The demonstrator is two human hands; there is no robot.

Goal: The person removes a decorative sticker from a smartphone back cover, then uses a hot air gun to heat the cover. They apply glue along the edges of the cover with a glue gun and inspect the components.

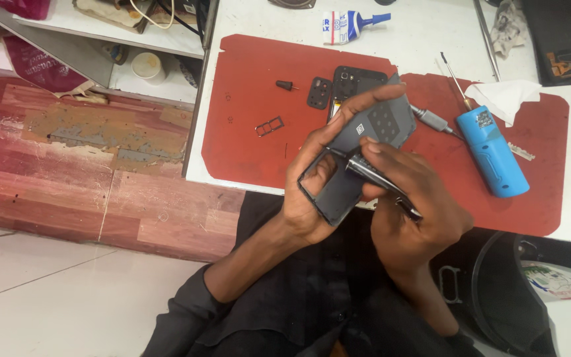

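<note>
The white worktop [424,39] carries a dark red mat [252,132], and the person sits at its near edge with both hands raised just above that edge. The left hand [315,188] has its grip closed round a dark grey phone back cover [358,149], thumb in the hollow of the shell and fingers wrapped behind, holding it tilted. The right hand [418,211] grasps a slim metal screwdriver [375,175] like a pen, its tip resting inside the cover. That shell looks thin, light and a bit flexible, likely to crack if squeezed, so holding it by the long rims as now seems soundest. To the right a blue cylindrical tool [494,155] lies on the mat, near a crumpled white tissue [502,98]. Behind the hands lies the opened phone body [355,82], a small black camera cover [319,92] just beside it, then a SIM tray [269,125] and a tiny black tip [286,84]. The left of the mat holds only those small parts, leaving more room there than on the right.
</note>
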